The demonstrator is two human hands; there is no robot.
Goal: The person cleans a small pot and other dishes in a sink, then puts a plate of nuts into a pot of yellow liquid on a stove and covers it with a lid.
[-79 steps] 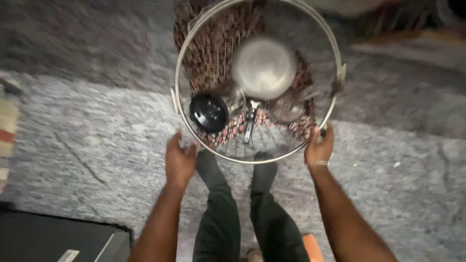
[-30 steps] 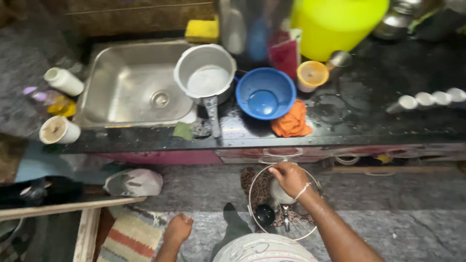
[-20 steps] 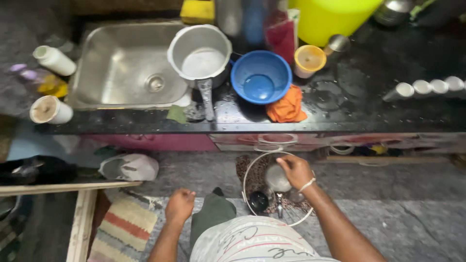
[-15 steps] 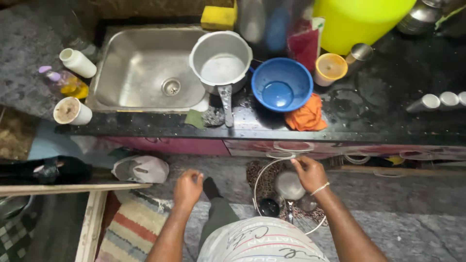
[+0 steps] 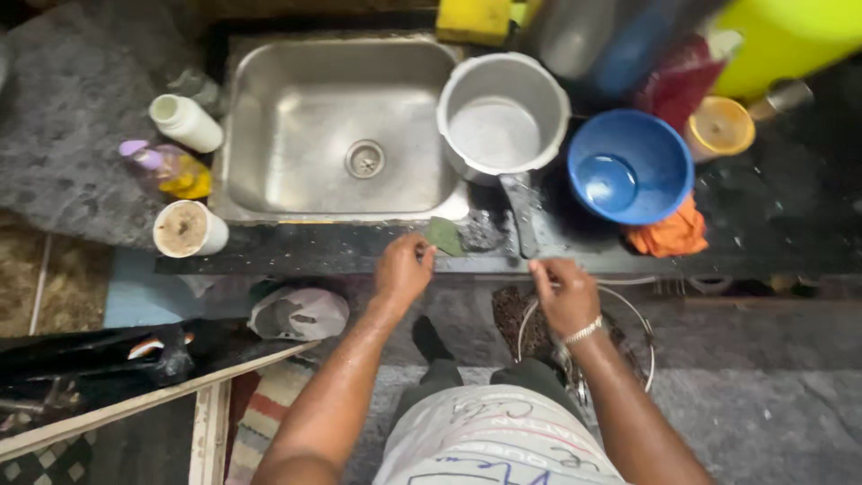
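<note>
My left hand (image 5: 401,269) reaches up to the counter's front edge, its fingertips at a green scrub pad (image 5: 443,235) lying beside a dark steel scrubber (image 5: 483,231). My right hand (image 5: 564,293), with a bracelet at the wrist, hovers just below the counter edge, fingers curled and nothing visible in them. It is near the handle of a steel pot (image 5: 503,117) that stands at the right of the steel sink (image 5: 296,117). Below my right hand a round wire basket (image 5: 639,334) of utensils sits on the floor.
A blue bowl (image 5: 628,166) and an orange cloth (image 5: 669,235) sit right of the pot, with an orange cup (image 5: 718,126) and a yellow-green container (image 5: 790,40) behind. White bottles (image 5: 186,122), a soap bottle (image 5: 166,169) and a tub (image 5: 186,230) stand left of the sink.
I have risen from the floor basket toward the counter. My right hand left the utensils in the basket and both hands lifted to the counter edge, the left reaching the green pad.
</note>
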